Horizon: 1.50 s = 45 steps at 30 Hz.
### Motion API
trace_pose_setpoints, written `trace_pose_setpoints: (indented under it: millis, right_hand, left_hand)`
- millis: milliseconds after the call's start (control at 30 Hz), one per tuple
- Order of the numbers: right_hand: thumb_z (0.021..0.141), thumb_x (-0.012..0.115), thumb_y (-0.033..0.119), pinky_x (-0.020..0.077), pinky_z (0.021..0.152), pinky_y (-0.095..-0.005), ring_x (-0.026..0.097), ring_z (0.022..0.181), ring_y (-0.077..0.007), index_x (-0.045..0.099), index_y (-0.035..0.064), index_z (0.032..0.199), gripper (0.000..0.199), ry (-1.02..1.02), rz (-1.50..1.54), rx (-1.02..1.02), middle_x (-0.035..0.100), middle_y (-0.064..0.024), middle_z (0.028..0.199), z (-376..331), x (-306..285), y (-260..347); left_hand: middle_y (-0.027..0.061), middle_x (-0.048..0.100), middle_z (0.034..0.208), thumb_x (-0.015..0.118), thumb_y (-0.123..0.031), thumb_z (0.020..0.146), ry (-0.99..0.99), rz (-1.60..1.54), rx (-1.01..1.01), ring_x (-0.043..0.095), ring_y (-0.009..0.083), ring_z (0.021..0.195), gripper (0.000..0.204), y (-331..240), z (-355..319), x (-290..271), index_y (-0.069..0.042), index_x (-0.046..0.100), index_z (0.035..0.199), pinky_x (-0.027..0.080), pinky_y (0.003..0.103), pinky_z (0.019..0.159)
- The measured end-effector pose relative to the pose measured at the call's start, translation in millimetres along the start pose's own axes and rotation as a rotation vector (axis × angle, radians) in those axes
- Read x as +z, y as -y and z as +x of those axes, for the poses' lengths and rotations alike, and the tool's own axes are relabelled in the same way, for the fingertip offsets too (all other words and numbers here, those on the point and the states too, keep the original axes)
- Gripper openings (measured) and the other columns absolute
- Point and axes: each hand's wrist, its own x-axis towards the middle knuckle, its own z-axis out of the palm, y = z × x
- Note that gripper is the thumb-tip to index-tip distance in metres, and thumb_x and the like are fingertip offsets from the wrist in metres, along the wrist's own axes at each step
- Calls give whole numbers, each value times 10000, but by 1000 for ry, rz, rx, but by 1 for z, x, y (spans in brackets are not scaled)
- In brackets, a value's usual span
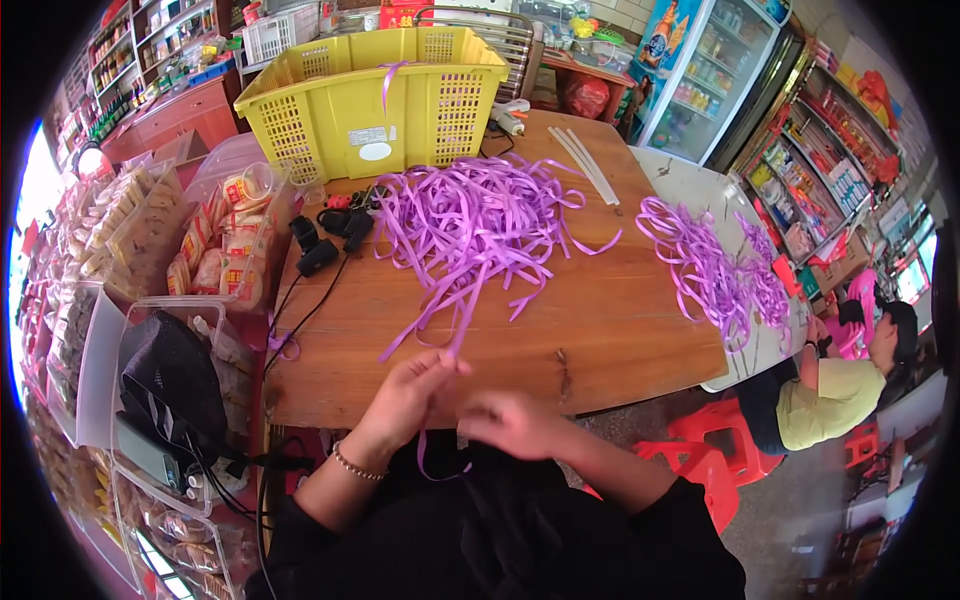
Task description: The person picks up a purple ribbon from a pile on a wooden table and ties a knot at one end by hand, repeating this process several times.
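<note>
The left hand (418, 392) pinches a purple ribbon (463, 325) in its grip; draw gently so the pile (480, 215) won't snag. Right hand (515, 422) blurred; can't tell its grip.

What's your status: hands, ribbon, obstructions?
Left hand pinching purple ribbon. Right hand close by, blurred, grip unclear. Ribbon pile ahead on table; yellow crate behind it, apart from hands.

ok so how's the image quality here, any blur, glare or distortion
In the head view, the right hand looks blurred, the purple ribbons clearer; in the head view, the glass-door fridge leans with fisheye distortion; in the head view, glare whitens the left rim.
</note>
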Motion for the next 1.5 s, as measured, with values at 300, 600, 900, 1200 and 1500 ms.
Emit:
trace_pose_setpoints:
  millis: [300, 600, 900, 1200, 1500]
  right_hand:
    - [939, 504, 148, 488, 934, -386, 618, 1023, -225, 508, 5, 1256, 348, -45, 1191, -70, 632, -134, 1103, 48, -65, -7]
    - [940, 535, 145, 481, 616, -291, 547, 628, -115, 607, 7, 1090, 216, -330, 1227, -143, 597, -13, 764, 54, -151, 24]
    - [970, 501, 234, 494, 933, -377, 610, 1037, -231, 563, 44, 1172, 284, -674, 1097, -143, 628, -114, 1125, 49, -101, 34]
    - [974, 494, 245, 357, 1050, -397, 467, 1269, -296, 563, 41, 1224, 330, -463, 966, -278, 566, -159, 1277, 59, -21, 62]
    - [1008, 423, 267, 485, 820, -279, 488, 1208, -208, 534, 15, 1269, 380, -468, 1010, -163, 455, -155, 1393, 35, -11, 59]
  left_hand:
    - [-42, 577, 755, 524, -125, 965, -276, 976, 175, 507, 71, 634, 184, 1, -24, 27, -13, 647, 1044, 429, 220, 598]
    - [73, 571, 629, 612, -92, 885, -492, 1390, 348, 545, 142, 605, 125, -54, -46, 25, 20, 652, 846, 448, 291, 587]
    - [143, 516, 1138, 694, -2, 746, -1014, 1561, 1069, 566, 238, 951, 495, -60, -26, 17, -19, 534, 1214, 478, 315, 783]
    - [-26, 586, 806, 617, -168, 920, -401, 118, 237, 530, 53, 639, 175, 16, 1, 32, -80, 615, 1071, 437, 194, 582]
    - [38, 654, 943, 579, -191, 943, -210, -428, 227, 600, 107, 732, 293, 19, 21, 26, -75, 576, 1212, 521, 243, 644]
